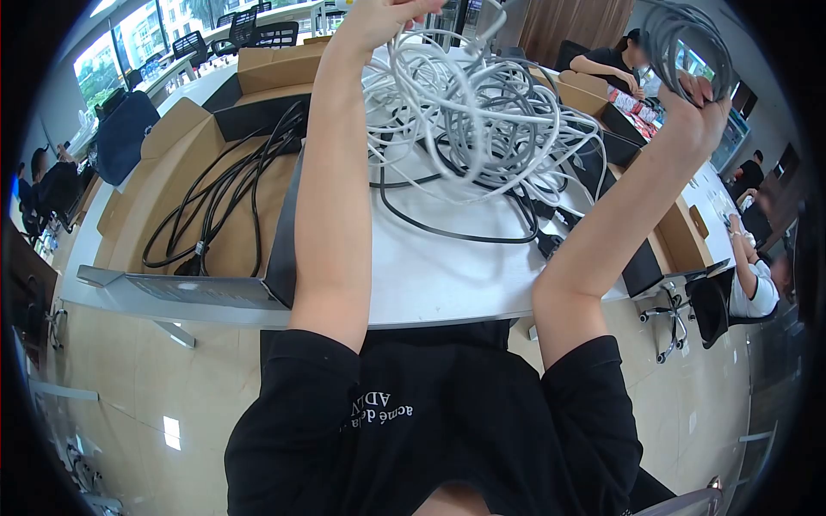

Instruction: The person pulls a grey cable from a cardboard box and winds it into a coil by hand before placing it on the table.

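At the top edge, my left hand (pixel 383 24) is closed, its fingertips partly cut off by the frame, on a white cable (pixel 471 129) whose loops hang below and are blurred. Raised at the upper right, my right hand (pixel 701 107) grips a coiled grey cable (pixel 667 43), its fingers wrapped round the lower part of the coil. Between my arms, a tangled pile of white and grey cables (pixel 525 120) lies on the white table. A black cable (pixel 447 234) with plugs curves out from under the pile.
Left of my arm, an open cardboard box (pixel 172 176) holds bundled black cables (pixel 206 206). Another open box (pixel 680 236) stands beyond my right forearm. A third box (pixel 585 90) with red-and-white items is further back. Co-workers (pixel 615 64) sit around; a dark blue bag (pixel 127 133) is at left.
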`<state>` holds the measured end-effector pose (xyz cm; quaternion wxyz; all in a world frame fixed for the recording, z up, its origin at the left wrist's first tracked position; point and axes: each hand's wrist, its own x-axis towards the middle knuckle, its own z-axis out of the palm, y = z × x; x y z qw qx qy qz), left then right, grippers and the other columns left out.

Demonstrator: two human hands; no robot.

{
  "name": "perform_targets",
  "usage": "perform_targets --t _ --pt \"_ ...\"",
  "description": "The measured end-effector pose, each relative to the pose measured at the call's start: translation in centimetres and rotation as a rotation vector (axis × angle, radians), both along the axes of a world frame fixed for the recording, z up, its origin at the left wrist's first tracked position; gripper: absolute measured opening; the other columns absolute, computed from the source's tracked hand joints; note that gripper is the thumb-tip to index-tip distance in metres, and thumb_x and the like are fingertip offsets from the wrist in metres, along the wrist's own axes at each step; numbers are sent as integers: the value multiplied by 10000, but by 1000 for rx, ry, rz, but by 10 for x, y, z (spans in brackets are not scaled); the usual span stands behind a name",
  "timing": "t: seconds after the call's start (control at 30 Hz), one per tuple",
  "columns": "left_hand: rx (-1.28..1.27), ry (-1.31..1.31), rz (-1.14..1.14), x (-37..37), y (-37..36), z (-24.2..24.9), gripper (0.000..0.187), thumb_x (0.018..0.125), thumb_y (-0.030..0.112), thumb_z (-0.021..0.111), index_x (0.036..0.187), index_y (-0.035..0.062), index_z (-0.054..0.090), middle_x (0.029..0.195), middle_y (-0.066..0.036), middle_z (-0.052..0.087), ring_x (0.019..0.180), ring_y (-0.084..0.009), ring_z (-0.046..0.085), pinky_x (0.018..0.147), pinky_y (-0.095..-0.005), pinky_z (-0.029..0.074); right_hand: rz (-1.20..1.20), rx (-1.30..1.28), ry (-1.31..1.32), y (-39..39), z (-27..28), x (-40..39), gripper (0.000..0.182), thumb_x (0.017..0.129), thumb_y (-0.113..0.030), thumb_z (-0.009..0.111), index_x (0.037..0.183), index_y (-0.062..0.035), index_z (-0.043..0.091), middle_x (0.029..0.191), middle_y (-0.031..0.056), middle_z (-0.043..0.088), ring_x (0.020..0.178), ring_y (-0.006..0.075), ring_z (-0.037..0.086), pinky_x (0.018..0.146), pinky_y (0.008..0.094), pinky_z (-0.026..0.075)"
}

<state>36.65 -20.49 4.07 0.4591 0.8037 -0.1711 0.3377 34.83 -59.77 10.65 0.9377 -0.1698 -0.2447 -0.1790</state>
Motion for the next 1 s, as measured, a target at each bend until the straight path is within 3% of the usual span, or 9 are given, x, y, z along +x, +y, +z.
perform_targets --t 0.23,0.3,0.33,0.43,0.57,0.67,0.77,0.83,1.0 --pt "-29 -149 -77 -4 -43 1 349 954 343 724 864 6 739 734 -11 658 672 -104 575 629 -277 453 48 -440 -362 10 -1 45 183 956 -274 641 881 -111 605 552 -4 422 471 121 325 583 323 329" --pt "-19 -104 -159 -7 -54 4 344 954 328 721 854 0 732 734 -16 660 673 -107 579 633 -279 457 60 -584 -444 24 4 55 320 1021 -331 605 798 -101 625 536 -41 387 476 53 268 574 292 287" --pt "-53 -158 -133 -5 -55 4 339 950 325 718 851 1 728 716 -25 654 652 -111 574 621 -285 453 424 -683 -558 18 13 70 249 924 -282 691 862 -45 650 552 9 449 464 158 381 607 355 378" --pt "-151 -211 73 18 -37 4 340 948 328 718 847 4 723 695 -21 643 640 -109 566 595 -291 442 124 -590 -672 69 -4 10 337 1065 -351 581 788 -159 566 525 -62 422 384 51 286 385 225 235" --pt "-195 -37 7 3 -28 11 306 961 300 707 897 1 710 711 1 630 632 -112 567 563 -276 426 -83 -648 -547 70 -5 1 355 1069 -340 581 768 -153 576 502 -76 410 370 42 294 375 237 214" --pt "-258 4 -449 -2 -56 12 269 981 262 691 1033 -2 679 802 -13 658 663 -109 586 575 -263 449 -197 -793 -445 92 -5 -8 343 1063 -339 595 770 -161 577 505 -83 412 386 34 319 381 233 221" --pt "-100 -283 -323 12 -85 12 275 997 237 676 1132 0 640 880 -29 677 707 -124 615 624 -266 495 79 -785 -455 107 -13 -3 310 1050 -333 620 790 -170 574 516 -90 425 400 23 337 386 223 226" --pt "-265 -223 -126 12 -86 15 237 998 209 650 1120 5 652 882 -64 701 749 -166 661 706 -300 542 420 -649 -561 108 -18 6 271 1043 -322 635 823 -175 579 534 -94 433 407 15 341 389 212 231" --pt "-131 -186 337 31 1 -6 278 945 242 652 1059 -10 687 958 -190 754 833 -260 731 761 -380 563 166 -297 -487 46 -4 28 286 1081 -337 541 849 -177 593 554 -83 399 403 28 298 397 196 233"
